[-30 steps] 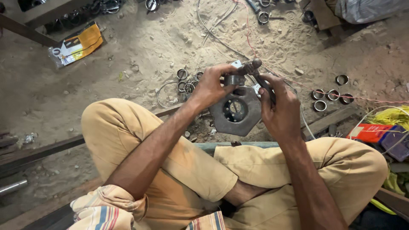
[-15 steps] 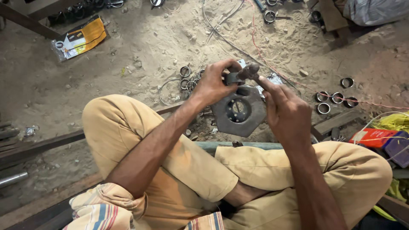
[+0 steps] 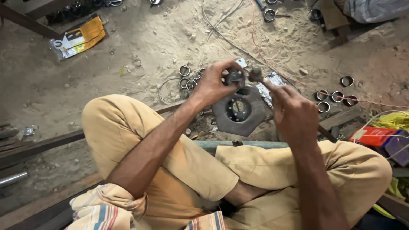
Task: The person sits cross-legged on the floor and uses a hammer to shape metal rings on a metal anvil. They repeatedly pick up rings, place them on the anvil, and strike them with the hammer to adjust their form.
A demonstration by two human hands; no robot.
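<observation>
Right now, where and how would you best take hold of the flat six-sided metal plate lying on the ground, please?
Probably by an outer edge of the six-sided plate, coming from above on its bare near-left side: it lies flat, and both the left hand and right hand hover over its far and right parts.

A flat yellow and white packet [image 3: 79,37] lies on the sandy ground at the upper left of the frame. A red box [image 3: 371,136] and a purple box [image 3: 398,147] sit together at the right edge.

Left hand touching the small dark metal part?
Touching. The head view shows the left hand with fingers wrapped around the small dark metal part, no gap visible.
</observation>
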